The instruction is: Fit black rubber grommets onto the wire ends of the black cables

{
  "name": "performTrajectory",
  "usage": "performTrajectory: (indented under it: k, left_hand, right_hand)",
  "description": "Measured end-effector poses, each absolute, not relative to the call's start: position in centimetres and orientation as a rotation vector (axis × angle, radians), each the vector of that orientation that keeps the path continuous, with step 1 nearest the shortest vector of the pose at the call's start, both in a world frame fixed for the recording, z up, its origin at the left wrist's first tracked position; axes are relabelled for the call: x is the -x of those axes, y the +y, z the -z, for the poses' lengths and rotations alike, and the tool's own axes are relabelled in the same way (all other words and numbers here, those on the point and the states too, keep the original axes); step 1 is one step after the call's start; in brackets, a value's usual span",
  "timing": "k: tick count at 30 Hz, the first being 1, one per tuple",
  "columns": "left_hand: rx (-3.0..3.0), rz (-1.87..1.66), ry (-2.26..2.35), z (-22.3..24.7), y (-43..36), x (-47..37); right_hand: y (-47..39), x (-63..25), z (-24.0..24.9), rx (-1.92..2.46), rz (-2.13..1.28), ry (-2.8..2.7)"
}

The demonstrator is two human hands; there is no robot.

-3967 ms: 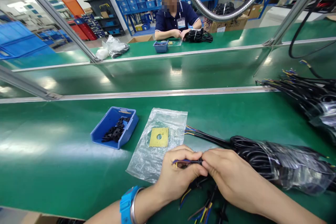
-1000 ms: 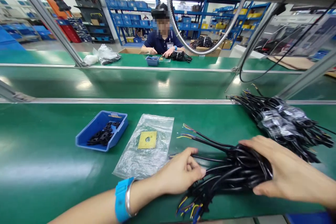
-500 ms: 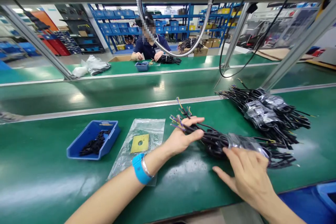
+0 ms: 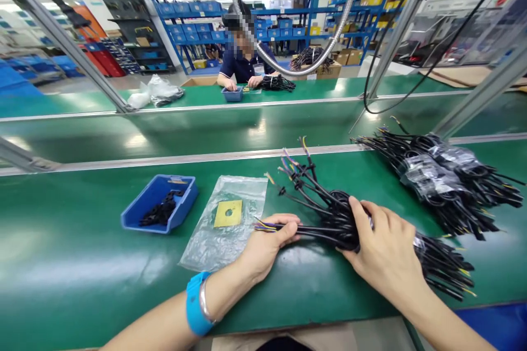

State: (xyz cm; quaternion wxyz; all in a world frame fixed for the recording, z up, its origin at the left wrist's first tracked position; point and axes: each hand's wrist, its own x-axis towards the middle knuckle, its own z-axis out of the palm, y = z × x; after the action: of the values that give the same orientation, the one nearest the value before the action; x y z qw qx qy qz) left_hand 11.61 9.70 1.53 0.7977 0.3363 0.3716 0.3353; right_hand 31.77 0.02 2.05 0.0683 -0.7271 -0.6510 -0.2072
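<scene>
Pinching black cable ends with coloured wires (image 4: 313,232), the left hand (image 4: 263,249) is closed, and the right hand (image 4: 385,244) grips the big black cable bundle (image 4: 340,211) on the shiny green table (image 4: 82,269). The left hand hides some of a clear plastic bag (image 4: 201,249); a yellow square with a round hole (image 4: 222,215) lies on or in it. Farther left sits a blue plastic bin (image 4: 188,205) of little black parts (image 4: 162,209). Past the right hand lie more wrapped cables (image 4: 432,175). A silver bendy hose (image 4: 284,69) partly blocks a co-worker (image 4: 241,66).

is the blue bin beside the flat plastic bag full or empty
Partly filled: black parts in the blue bin leave bare blue showing.
</scene>
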Motion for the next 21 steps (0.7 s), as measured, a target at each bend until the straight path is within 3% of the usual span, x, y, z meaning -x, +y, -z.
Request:
performTrajectory:
  k: [3, 8, 16, 21]
  left_hand:
    - [-0.661, -0.698, 0.847, -1.0, 9.8, -10.5]
    - [-0.751, -0.651, 0.913, 0.1, 9.8, -8.0]
    - [-1.884, -0.368, 0.952, -1.8, 10.3, -5.8]
    - [-2.176, -0.145, 0.887, -3.7, 11.6, -6.3]
  right_hand:
    - [0.7, -30.5, -2.6, 2.208, 0.595, -1.957]
    - [1.5, -27.4, -3.0, 1.616, 0.383, -2.199]
    - [4.7, -23.8, -1.0, 1.429, 0.444, -2.430]
    - [5.0, -23.9, -0.3, 1.426, 0.480, -2.434]
